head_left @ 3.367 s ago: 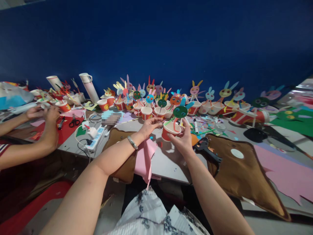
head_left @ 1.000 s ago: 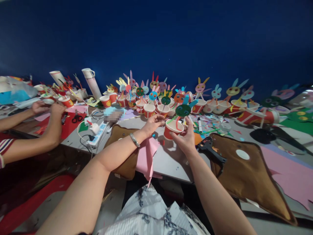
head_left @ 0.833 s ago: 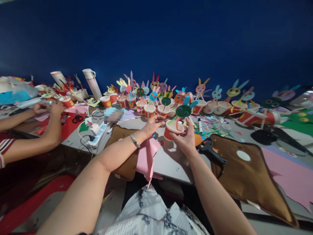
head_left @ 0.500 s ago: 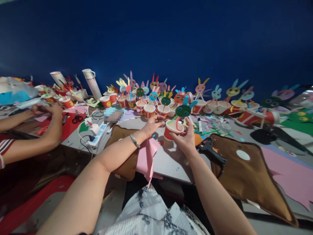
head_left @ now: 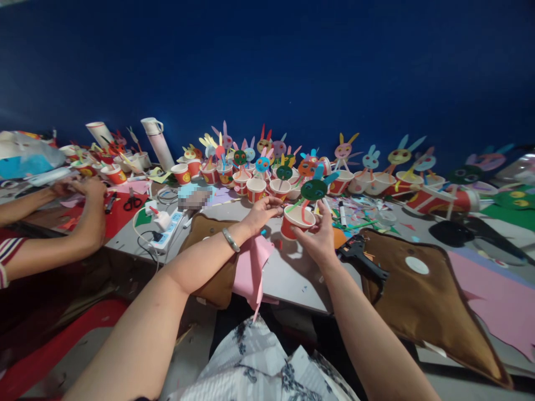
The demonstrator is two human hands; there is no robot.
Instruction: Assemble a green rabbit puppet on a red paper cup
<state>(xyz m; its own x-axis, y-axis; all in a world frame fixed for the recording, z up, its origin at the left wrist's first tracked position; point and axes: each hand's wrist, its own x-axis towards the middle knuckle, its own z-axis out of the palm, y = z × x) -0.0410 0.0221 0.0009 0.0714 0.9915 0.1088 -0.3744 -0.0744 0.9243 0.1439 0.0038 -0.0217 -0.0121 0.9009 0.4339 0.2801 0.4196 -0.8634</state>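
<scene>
My right hand (head_left: pixel 320 236) is wrapped round a red and white paper cup (head_left: pixel 291 227), thumb on the near side and fingers behind. A dark green paper rabbit head (head_left: pixel 314 190) with blue ears rises above the cup on paper strips, one of them coral red and one green. Just left of the cup is my left hand (head_left: pixel 264 214), its fingers stretched toward the rim and slightly apart, with nothing visible in them. Whether its fingertips touch the cup, I cannot tell. Behind both hands stand several similar cups (head_left: pixel 256 190) with paper rabbit heads in different colours.
A black glue gun (head_left: pixel 363 259) lies right of my right forearm, by a brown cushion (head_left: pixel 418 301). Pink paper (head_left: pixel 253 267) hangs over the table edge. At left are a power strip (head_left: pixel 169 231), scissors (head_left: pixel 132 200) and another person's hands (head_left: pixel 79 186).
Almost nothing differs. My hands and the cup stay in about the same place, while the other person's hands at left shift slightly.
</scene>
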